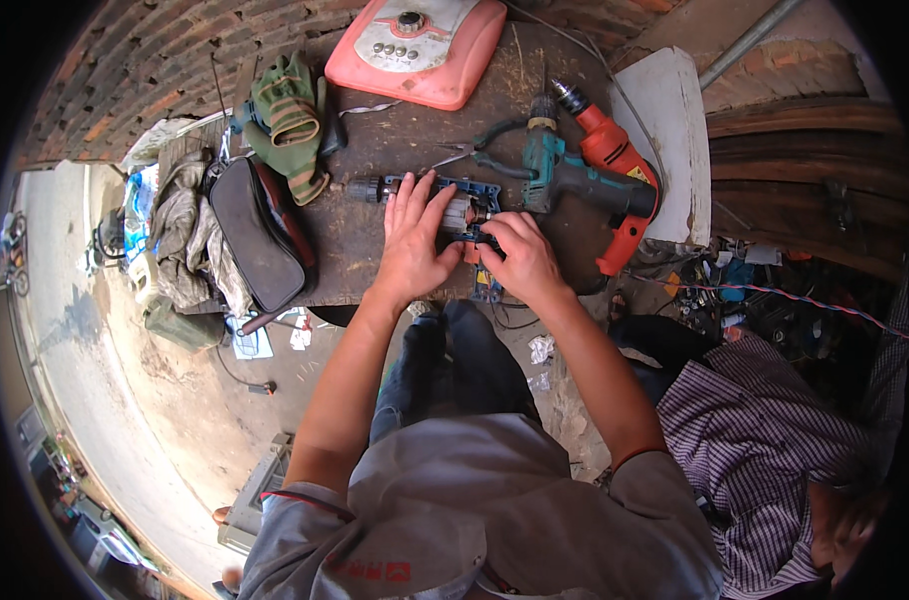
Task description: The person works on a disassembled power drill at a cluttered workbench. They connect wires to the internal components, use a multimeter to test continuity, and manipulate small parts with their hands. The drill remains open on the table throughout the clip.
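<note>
On the dark worktop lies an opened electric drill with a blue housing (483,188), its black chuck (363,190) pointing left. Inside the shell the silver motor (457,212) is exposed. My left hand (411,240) lies over the drill's front part, fingers across it and thumb on the near side, holding it. At the motor's rear end, my right hand (521,256) has its fingertips closed together on the drill; whether a small part is between them is hidden. Just beyond the drill rest dark-handled pliers (500,165).
A teal cordless drill (565,180) and a red drill (615,150) lie at the right. A pink-and-white appliance cover (425,50) is at the back. Green gloves (293,120) and a black case (258,235) occupy the left. A person in a checked shirt (755,430) is at lower right.
</note>
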{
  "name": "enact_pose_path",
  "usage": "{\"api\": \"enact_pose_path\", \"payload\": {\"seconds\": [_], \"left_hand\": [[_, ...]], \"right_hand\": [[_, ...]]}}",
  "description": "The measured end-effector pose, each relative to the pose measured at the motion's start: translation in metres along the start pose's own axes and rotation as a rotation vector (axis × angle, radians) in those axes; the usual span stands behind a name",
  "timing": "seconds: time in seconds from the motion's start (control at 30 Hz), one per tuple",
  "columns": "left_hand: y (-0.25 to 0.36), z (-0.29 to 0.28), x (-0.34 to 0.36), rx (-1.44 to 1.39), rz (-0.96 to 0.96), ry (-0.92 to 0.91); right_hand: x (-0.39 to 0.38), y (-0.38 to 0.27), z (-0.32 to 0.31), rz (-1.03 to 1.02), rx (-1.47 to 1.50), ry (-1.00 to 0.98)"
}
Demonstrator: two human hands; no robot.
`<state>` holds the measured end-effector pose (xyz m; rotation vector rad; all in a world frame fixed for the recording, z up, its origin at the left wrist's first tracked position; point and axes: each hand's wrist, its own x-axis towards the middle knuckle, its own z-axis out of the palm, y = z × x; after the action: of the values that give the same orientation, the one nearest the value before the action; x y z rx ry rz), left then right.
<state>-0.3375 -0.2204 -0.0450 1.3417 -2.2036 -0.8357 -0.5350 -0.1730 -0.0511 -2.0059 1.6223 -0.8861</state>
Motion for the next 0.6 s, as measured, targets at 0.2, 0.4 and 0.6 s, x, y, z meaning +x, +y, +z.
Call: {"api": "enact_pose_path", "payload": {"seconds": [0.2,0.4,0.6], "left_hand": [[0.011,0.001,-0.009,-0.082,0.071,0.121],[0.034,0.019,-0.01,-0.443,-0.214,0.031],[0.041,0.024,0.002,-0.35,-0.32,0.027]], "right_hand": [[-0.004,0.005,0.0,-0.021,0.052,0.023],[-0.002,0.013,-0.005,-0.094,0.094,0.038],[-0.002,0.014,-0.007,-0.07,0.127,0.011]]}}
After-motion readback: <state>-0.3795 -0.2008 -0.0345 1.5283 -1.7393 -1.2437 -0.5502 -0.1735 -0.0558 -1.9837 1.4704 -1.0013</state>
